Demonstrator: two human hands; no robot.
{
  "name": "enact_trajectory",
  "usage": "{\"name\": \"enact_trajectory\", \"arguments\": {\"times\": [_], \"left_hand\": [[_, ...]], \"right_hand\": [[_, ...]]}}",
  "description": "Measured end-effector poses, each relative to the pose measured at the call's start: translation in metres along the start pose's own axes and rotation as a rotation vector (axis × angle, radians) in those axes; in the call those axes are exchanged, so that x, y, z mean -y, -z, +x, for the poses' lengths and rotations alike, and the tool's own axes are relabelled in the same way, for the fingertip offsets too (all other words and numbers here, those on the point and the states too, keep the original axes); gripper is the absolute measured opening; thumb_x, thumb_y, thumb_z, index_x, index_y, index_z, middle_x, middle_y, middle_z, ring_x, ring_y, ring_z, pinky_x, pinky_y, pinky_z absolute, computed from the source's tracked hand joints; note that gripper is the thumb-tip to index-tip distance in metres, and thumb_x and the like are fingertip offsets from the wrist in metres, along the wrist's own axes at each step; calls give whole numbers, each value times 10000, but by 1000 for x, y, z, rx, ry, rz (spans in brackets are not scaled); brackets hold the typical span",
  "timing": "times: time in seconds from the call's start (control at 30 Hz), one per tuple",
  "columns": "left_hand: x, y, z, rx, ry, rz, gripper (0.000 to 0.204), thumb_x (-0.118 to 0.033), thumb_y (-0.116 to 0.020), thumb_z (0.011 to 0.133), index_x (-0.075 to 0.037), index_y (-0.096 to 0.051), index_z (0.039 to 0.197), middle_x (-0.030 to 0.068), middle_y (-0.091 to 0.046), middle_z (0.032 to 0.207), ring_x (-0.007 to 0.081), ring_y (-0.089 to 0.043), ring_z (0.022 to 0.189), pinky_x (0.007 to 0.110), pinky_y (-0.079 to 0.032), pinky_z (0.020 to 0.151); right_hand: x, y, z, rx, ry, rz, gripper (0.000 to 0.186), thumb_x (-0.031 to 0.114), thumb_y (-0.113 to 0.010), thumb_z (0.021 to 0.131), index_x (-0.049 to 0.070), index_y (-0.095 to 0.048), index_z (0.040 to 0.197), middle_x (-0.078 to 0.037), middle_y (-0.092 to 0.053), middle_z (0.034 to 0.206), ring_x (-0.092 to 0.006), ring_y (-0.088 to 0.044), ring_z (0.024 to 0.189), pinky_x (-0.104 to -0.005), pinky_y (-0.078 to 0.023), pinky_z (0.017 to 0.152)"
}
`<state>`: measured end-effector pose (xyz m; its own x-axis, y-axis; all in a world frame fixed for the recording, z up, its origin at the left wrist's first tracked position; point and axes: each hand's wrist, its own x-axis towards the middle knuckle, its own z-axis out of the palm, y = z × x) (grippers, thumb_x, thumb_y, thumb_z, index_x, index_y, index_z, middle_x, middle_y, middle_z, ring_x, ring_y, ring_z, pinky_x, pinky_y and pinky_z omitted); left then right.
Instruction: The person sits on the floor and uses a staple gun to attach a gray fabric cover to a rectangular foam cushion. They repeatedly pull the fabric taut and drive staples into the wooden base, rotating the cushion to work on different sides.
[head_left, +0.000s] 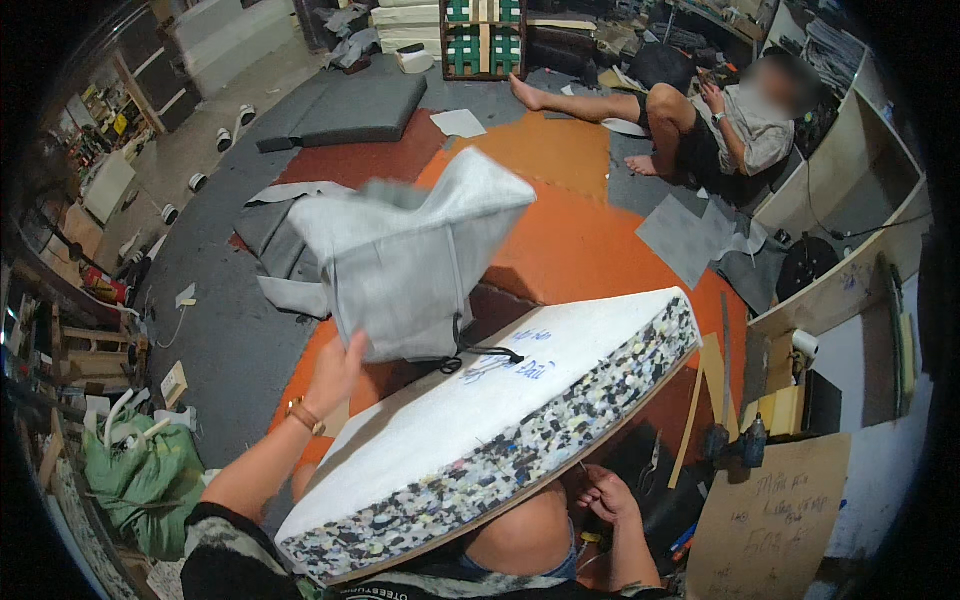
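A foam block (pixel 500 465) of bonded multicoloured scraps, with a white top face bearing blue handwriting, lies tilted across my lap on a thin board. Above its far left part is a grey fabric cover (pixel 400 290), lifted and slightly blurred. My left hand (pixel 340 372) grips the cover's lower left edge. A black cord (pixel 492 351) runs from the fabric's lower edge to the white face. My right hand (pixel 608 496) is below the block's near right edge, its fingers closed in a pinch; what they hold is too small to make out.
Grey cushions (pixel 350 108) and grey fabric pieces (pixel 688 238) lie on the orange and grey floor mats. A person (pixel 740 130) reclines at the back right. A cordless drill (pixel 754 440) and a cardboard sheet (pixel 770 520) are at right, a green sack (pixel 140 480) at left.
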<state>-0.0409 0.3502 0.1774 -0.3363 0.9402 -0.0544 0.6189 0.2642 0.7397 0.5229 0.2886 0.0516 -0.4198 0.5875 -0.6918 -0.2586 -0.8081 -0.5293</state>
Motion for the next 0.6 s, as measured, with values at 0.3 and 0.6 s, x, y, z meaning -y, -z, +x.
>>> {"name": "enact_trajectory", "arguments": {"times": [0.3, 0.6], "left_hand": [[-105, 12, -68, 396, -216, 272, 731, -466, -685, 993, 75, -514, 1454, 362, -582, 1394, 448, -577, 1341, 463, -475, 1107], [-256, -90, -149, 191, -458, 755, 930, -725, -639, 891, -161, -446, 1605, 236, -229, 1726, 568, -176, 1556, 876, -244, 1036]], "right_hand": [[1, -12, -8, -45, 30, -17, 331, 97, -600, 1025, -4, -592, 1340, 27, -396, 675, -131, -411, 625, -338, -423, 651], [-2, -24, -9, 33, 79, -28, 310, 259, -578, 1109, 48, -595, 1334, 48, -379, 695, -123, -406, 642, -316, -403, 630]]}}
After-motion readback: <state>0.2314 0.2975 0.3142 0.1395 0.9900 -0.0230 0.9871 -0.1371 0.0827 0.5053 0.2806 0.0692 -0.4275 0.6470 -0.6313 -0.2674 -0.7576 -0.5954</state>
